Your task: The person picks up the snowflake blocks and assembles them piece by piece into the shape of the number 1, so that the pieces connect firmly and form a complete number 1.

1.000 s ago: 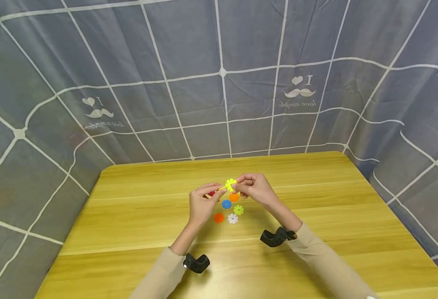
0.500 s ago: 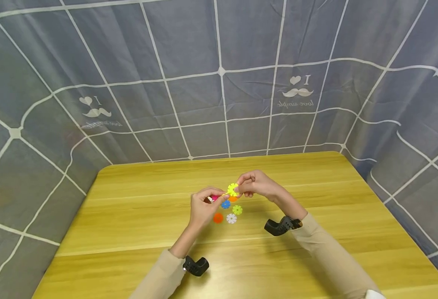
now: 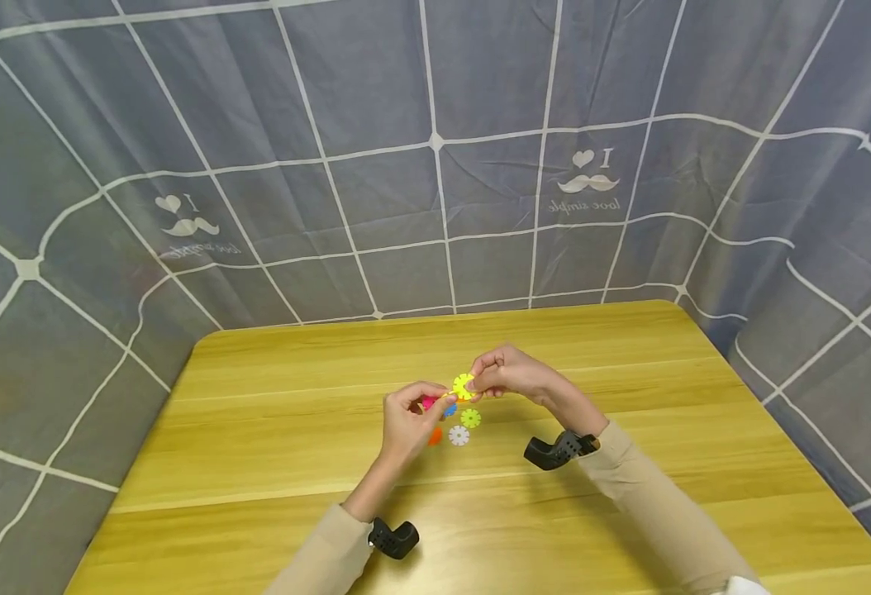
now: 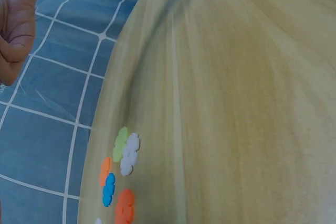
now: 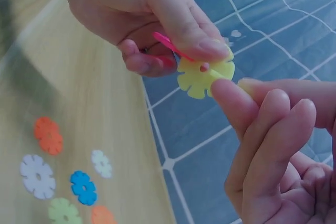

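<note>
In the head view my left hand and right hand meet above the table. My right hand pinches a yellow notched disc that faces the head camera. In the right wrist view my left thumb and fingers pinch another yellow notched disc, with a pink disc standing edge-on beside it. The fingertips of my right hand are close to that disc's lower edge; the disc they pinch is seen nearly edge-on and mostly hidden. How far the two yellow discs are slotted together cannot be told.
Loose notched discs lie on the wooden table below the hands: blue, white, green, orange-red, orange and a pale one. A grey gridded curtain hangs behind the table.
Both hands have come slightly lower and nearer the body, bringing the yellow discs down over the orange and blue discs. Each hand keeps its pinch.
</note>
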Tool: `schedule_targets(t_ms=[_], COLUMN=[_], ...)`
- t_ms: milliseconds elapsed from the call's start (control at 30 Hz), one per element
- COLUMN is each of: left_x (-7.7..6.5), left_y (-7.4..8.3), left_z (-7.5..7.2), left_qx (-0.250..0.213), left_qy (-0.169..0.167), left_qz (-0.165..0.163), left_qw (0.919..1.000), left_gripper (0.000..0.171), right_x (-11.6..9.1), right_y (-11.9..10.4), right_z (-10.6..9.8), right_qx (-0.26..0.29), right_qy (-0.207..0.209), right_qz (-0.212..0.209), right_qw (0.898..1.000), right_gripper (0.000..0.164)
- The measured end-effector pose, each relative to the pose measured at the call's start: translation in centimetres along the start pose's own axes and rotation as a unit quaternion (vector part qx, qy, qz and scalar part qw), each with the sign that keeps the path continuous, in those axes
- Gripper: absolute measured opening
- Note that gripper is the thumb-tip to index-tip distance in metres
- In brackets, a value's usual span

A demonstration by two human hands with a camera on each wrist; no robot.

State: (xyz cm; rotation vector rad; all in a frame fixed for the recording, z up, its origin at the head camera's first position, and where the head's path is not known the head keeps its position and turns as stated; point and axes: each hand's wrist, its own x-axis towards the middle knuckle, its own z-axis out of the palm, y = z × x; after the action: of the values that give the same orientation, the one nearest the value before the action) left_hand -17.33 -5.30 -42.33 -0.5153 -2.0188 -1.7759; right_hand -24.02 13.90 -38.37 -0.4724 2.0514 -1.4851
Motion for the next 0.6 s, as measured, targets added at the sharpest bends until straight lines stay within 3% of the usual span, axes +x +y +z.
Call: schedule_targets(t_ms=[300,467,600], left_x=[0.2,0.8,1.2], left_y=[0.0,0.3,0.4], left_z=[-0.2,-0.3,-0.5], left_qx=[0.033,0.047,0.066], left_qy=[0.005,0.037,0.061], left_qz=[0.001,-0.013,-0.011], left_qw=[0.9994,0.9981,0.9959], left_gripper=[0.006,0.007,0.008], right_x=[0.0,-0.1,-0.1], right_y=[0.4,0.3,0.2], right_z=[0.6,0.9,0.8], right_qx=[0.0,-0.018,-0.034], right_qy=[0.032,0.085,0.098], right_qz=[-0.005,-0.007,-0.02], right_qw=[0.999,0.996,0.994], right_gripper=[0.019,0.029,0.033])
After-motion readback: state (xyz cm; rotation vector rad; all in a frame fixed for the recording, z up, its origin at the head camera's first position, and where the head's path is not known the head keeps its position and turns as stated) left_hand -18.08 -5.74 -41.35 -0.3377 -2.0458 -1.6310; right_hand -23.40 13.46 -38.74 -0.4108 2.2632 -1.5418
